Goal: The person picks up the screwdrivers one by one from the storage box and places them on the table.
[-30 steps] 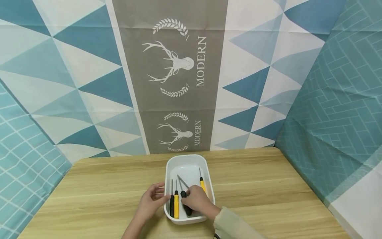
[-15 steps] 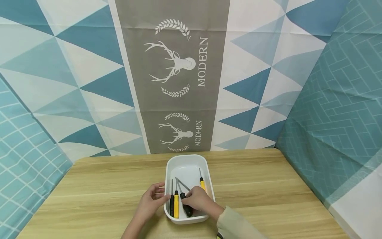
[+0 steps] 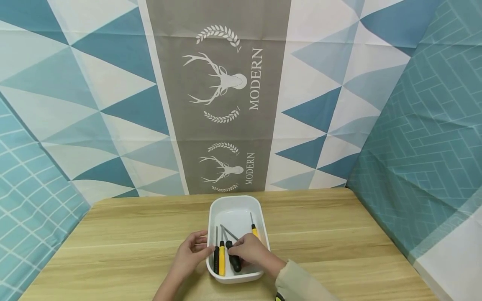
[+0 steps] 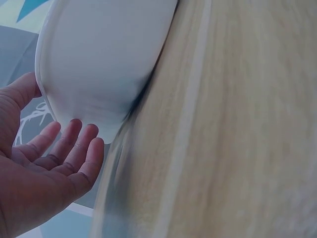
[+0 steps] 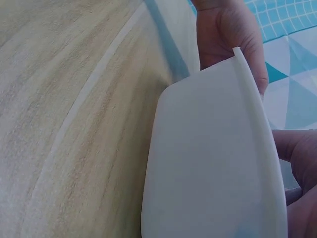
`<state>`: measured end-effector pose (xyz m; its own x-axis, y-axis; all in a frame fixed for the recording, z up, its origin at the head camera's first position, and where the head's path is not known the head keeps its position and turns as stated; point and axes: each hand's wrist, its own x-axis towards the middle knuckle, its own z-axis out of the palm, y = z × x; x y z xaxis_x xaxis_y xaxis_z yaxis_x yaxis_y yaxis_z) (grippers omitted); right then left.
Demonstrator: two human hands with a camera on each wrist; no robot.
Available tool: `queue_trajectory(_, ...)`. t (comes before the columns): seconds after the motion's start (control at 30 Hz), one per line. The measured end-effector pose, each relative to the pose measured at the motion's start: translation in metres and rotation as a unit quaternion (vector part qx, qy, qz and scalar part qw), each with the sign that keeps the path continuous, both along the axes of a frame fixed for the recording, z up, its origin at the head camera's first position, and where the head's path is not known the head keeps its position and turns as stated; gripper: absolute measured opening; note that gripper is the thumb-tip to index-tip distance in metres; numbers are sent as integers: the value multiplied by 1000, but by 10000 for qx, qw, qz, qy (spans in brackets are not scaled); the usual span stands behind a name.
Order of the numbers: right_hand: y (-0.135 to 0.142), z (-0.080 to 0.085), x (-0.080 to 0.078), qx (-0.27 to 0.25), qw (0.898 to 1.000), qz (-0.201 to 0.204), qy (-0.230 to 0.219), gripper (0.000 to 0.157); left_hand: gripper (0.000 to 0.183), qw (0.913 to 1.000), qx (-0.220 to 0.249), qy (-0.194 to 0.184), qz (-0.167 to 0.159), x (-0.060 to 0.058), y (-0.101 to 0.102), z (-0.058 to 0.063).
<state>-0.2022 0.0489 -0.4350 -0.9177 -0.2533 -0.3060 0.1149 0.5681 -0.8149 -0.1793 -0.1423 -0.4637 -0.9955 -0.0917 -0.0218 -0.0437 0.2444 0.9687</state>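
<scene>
A white tray (image 3: 241, 277) holds several screwdrivers. My left hand (image 3: 193, 251) holds its left side, thumb over the rim and fingers along the outer wall (image 4: 109, 54). Inside the tray, my right hand (image 3: 251, 250) grips a thick black-handled screwdriver (image 3: 235, 264) by its handle. To the left of that lie a yellow-handled screwdriver (image 3: 222, 260) and a slim black-handled screwdriver (image 3: 216, 262), side by side. Another metal shaft (image 3: 230, 233) slants out from under my right hand, which covers its handle. By the right wall lies a second yellow-handled screwdriver (image 3: 254, 229), partly covered.
The tray stands on a wood-grain table (image 3: 150, 234). A patterned cloth (image 3: 222, 104) with deer heads hangs behind the table's back edge. Tile-patterned sheets (image 3: 425, 138) close off the sides.
The thick black-handled screwdriver has shifted slightly left with my right hand on it. The slanting shaft's tip has slid a little left and nearer. My left hand stays on the tray.
</scene>
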Motion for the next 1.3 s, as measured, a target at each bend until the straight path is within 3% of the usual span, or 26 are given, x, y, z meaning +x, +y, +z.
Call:
queue_trajectory(0.47, 2, 1, -3, -302, 9990, -271, -170, 26, 53, 10000, 26, 48, -12, 2, 0, 0)
queue_trajectory(1.3, 11, 14, -6, -880, 9955, -365, 16, 29, 53, 10000, -34, -42, -14, 2, -1, 2)
